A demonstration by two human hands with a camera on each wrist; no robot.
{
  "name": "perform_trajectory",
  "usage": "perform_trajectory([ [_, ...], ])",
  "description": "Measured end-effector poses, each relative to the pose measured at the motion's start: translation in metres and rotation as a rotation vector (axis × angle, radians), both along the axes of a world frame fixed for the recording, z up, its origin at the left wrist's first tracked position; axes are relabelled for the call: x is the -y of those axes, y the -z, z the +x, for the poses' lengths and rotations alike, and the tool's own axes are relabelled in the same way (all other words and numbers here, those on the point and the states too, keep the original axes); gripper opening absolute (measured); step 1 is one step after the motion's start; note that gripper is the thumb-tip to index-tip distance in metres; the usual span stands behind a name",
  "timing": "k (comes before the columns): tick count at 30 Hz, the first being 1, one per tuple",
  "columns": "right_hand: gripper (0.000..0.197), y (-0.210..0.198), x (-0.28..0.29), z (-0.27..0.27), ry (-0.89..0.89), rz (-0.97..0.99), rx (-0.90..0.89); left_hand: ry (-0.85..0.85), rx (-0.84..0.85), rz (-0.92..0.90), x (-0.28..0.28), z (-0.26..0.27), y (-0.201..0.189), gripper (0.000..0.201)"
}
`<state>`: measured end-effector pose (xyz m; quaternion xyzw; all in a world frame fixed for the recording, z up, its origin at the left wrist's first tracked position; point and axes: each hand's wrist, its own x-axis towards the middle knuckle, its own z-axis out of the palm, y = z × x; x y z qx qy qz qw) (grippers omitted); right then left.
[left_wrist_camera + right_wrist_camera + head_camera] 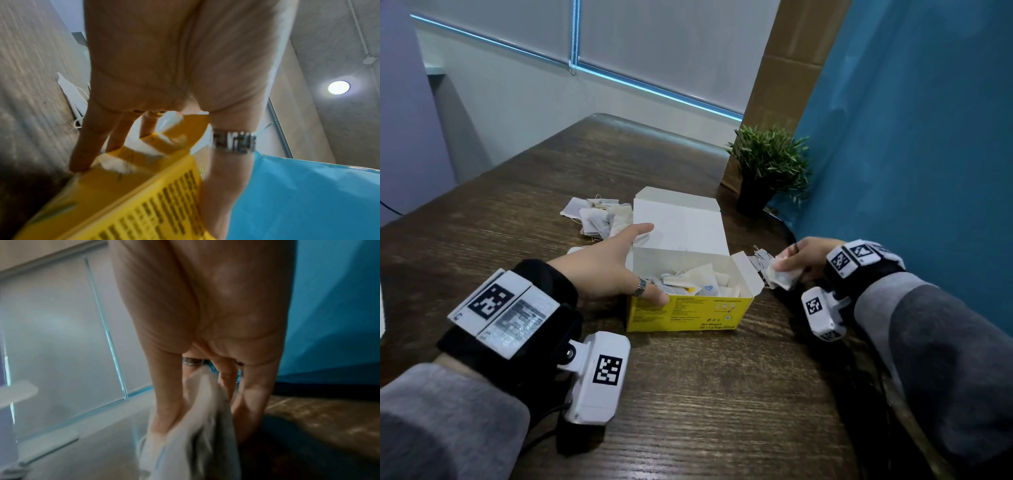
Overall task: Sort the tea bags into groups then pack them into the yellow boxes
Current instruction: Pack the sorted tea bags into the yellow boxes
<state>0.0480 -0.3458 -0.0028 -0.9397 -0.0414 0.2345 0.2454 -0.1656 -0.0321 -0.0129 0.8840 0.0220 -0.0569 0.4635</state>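
Observation:
An open yellow box point(688, 313) stands mid-table with its white lid point(678, 222) raised, and several tea bags point(698, 282) lie inside. My left hand point(619, 267) grips the box's left end, ringed thumb on the front rim and fingers behind. The left wrist view shows that hand point(174, 65) on the yellow box point(144, 203). Just right of the box, my right hand point(803, 258) pinches a bunch of white tea bags point(784, 277) low over the table. In the right wrist view, my right hand point(205, 313) holds the tea bags point(195, 434), which are blurred.
A loose pile of tea bags point(595, 216) lies behind the box to the left. More tea bags point(758, 257) lie by the box's right flap. A potted plant point(767, 171) stands at the back right against the blue wall point(911, 154). The wooden table point(705, 394) extends toward me.

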Motion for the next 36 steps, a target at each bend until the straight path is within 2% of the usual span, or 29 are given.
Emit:
perform_trajectory([
  [1,0.025,0.005,0.000,0.002,-0.009,-0.056,0.011,0.000,0.000,-0.004,0.000,0.000,0.000,0.109],
  [5,0.018,0.014,-0.007,-0.007,-0.020,-0.044,0.012,0.019,0.009,0.009,-0.001,0.002,0.002,0.109],
  [9,0.019,0.011,-0.012,-0.020,-0.054,-0.157,0.238,0.025,0.010,-0.006,-0.002,0.003,0.003,0.109],
  [13,0.016,-0.031,-0.021,-0.047,-0.072,-0.205,0.550,0.021,0.019,0.005,-0.002,0.004,0.004,0.109],
  [16,0.016,-0.068,-0.039,-0.071,-0.153,-0.047,0.677,0.026,0.026,-0.013,-0.002,0.005,0.005,0.110],
  [18,0.015,-0.081,-0.061,-0.088,-0.226,0.168,0.653,0.023,0.029,-0.014,-0.002,0.006,0.007,0.111],
  [20,0.015,-0.081,-0.090,-0.106,-0.293,0.383,0.556,0.018,0.023,-0.023,-0.002,0.006,0.008,0.112],
  [22,0.016,-0.069,-0.119,-0.119,-0.317,0.557,0.376,0.022,0.018,-0.038,-0.003,0.005,0.008,0.113],
  [24,0.017,-0.049,-0.142,-0.126,-0.299,0.634,0.195,0.030,0.029,-0.047,-0.003,0.005,0.007,0.113],
  [26,0.019,-0.030,-0.154,-0.128,-0.284,0.560,0.113,0.024,0.036,-0.034,-0.003,0.004,0.007,0.111],
  [30,0.023,-0.012,-0.155,-0.125,-0.299,0.321,0.158,0.022,0.038,-0.025,-0.003,0.004,0.006,0.111],
  [34,0.023,-0.019,-0.140,-0.121,-0.294,0.268,0.270,0.025,0.035,-0.010,-0.003,0.004,0.006,0.111],
  [36,0.021,-0.027,-0.129,-0.118,-0.235,0.305,0.251,0.023,0.036,-0.009,-0.003,0.004,0.006,0.111],
])
